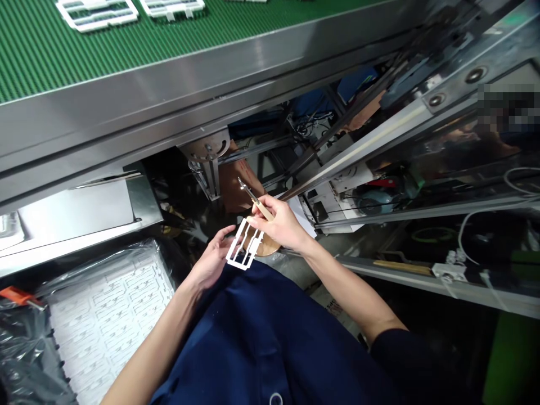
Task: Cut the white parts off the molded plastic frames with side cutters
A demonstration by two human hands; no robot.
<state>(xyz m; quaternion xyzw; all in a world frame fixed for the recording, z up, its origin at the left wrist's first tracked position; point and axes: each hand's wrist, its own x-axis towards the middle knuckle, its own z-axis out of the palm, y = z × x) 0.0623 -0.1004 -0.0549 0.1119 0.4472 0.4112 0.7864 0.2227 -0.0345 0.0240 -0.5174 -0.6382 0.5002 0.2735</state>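
Observation:
A white plastic frame (246, 247) with long slots hangs tilted between my hands, in front of my lap. My right hand (282, 224) is closed round a slim tool with a beige handle (263, 210) and a metal tip pointing up and left; its exact kind is unclear. The frame's upper end lies at that hand's thumb and seems pinched there. My left hand (214, 257) is at the frame's left edge, fingers stretched and apart, some partly behind it. Whether they touch it is hard to tell.
Above runs a green ribbed conveyor belt (126, 56) with several white frames and a metal side rail (177, 84). At lower left is a tray of white parts (113, 315) in clear plastic, beside an orange-handled tool (19, 295). Metal machine beams (363, 152) stand right. A round brown surface (268, 246) lies behind the frame.

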